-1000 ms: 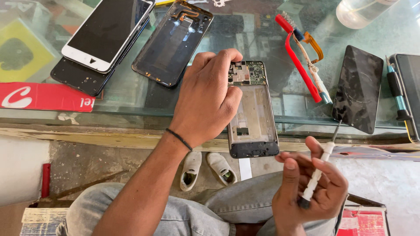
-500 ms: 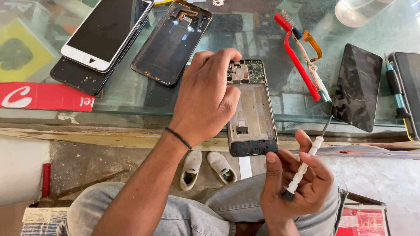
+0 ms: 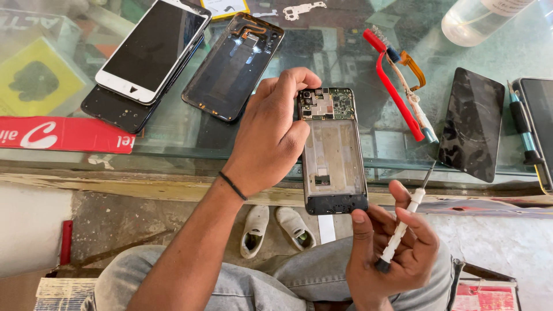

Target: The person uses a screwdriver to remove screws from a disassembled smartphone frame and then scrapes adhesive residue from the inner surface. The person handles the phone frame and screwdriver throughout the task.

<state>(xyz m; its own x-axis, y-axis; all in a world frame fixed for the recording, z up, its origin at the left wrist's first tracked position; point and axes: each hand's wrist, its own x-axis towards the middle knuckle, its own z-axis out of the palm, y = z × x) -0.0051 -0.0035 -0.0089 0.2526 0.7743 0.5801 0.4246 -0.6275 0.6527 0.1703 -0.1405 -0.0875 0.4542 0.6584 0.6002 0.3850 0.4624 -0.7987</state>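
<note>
Glass table [image 3: 173, 135] edge runs beneath the left hand [image 3: 271, 135], gripping an opened phone frame [image 3: 333, 152]; right hand [image 3: 394, 253], below it, clasps a white screwdriver [image 3: 403, 227].

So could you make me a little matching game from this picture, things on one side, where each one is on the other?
Things:
1. opened phone frame
2. white screwdriver
3. red brush
4. white-fronted phone

Places:
A. stacked on a dark phone, far left
B. in the right hand
C. on the glass, right of the frame
D. in the left hand

Pairs: 1-D, 2-B, 3-C, 4-A
</note>
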